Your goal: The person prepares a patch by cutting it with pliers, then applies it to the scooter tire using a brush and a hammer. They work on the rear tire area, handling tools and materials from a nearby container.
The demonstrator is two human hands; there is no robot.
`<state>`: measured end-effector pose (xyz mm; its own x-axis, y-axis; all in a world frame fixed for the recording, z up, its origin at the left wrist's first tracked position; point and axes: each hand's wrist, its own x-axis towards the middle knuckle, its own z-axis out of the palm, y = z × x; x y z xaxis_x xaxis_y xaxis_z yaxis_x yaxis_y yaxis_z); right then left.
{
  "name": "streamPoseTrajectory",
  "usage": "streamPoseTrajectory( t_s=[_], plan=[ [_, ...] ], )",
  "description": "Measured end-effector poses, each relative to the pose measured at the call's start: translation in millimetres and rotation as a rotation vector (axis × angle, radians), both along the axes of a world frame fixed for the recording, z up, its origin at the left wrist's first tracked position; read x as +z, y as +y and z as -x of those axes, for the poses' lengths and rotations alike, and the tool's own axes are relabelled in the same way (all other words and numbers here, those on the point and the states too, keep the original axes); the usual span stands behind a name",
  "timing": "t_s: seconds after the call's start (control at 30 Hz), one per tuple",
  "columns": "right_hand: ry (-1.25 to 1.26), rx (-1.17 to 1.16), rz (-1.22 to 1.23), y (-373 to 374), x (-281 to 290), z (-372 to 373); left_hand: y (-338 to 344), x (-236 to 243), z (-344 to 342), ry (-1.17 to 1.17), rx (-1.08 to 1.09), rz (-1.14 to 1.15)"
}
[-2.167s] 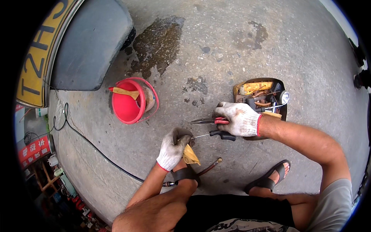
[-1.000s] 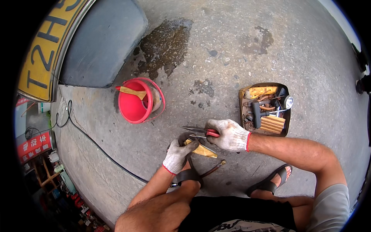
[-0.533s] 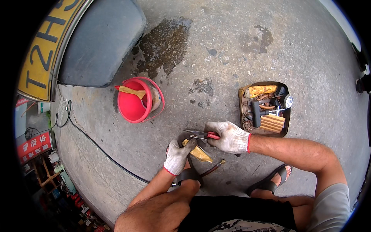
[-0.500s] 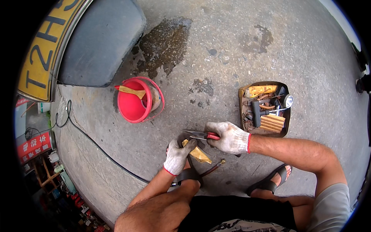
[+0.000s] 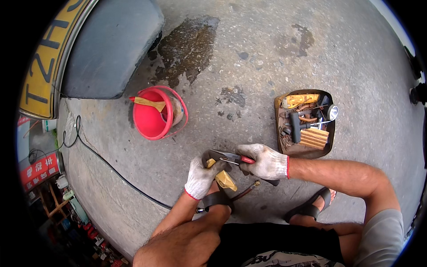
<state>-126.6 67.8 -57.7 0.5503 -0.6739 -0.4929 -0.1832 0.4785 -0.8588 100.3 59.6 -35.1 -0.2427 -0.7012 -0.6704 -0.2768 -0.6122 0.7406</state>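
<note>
My left hand (image 5: 203,175), in a stained white glove, is closed on a creased yellow piece (image 5: 226,181). My right hand (image 5: 262,161), gloved alike, grips red-handled long-nose pliers (image 5: 227,155), whose jaws reach over my left fingertips. Under the pliers is a thin metal tool (image 5: 227,161); its black handle (image 5: 271,181) shows below my right hand, largely hidden. A brown hose with a brass fitting (image 5: 247,190) lies beneath them. A tool tray (image 5: 279,142) of tools and tan strips sits beyond my right hand. A red bucket (image 5: 147,122) with a brush stands ahead-left.
A yellow plate (image 5: 40,89) and grey panel (image 5: 106,49) jut in at upper left. A black cable (image 5: 111,166) runs across the concrete floor. A red sign (image 5: 40,171) and cluttered goods (image 5: 58,204) are at left. A dark wet patch (image 5: 182,44) lies beyond the bucket.
My right hand has moved down from near the tray and toward my left hand. The pliers' jaws now overlap my left fingers, and the yellow piece hangs more steeply.
</note>
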Motion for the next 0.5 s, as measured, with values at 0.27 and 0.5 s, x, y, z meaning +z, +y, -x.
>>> streamPoseTrajectory(
  t_s=[0.27, 0.5],
  plan=[
    [0.003, -0.039, -0.008, 9, -1, -7, 2, -1, -4, -0.089, -0.108, 0.065],
    [-0.166, -0.056, -0.305, 7, -10, -3, -4, 3, -4, -0.113, -0.168, 0.058]
  ],
)
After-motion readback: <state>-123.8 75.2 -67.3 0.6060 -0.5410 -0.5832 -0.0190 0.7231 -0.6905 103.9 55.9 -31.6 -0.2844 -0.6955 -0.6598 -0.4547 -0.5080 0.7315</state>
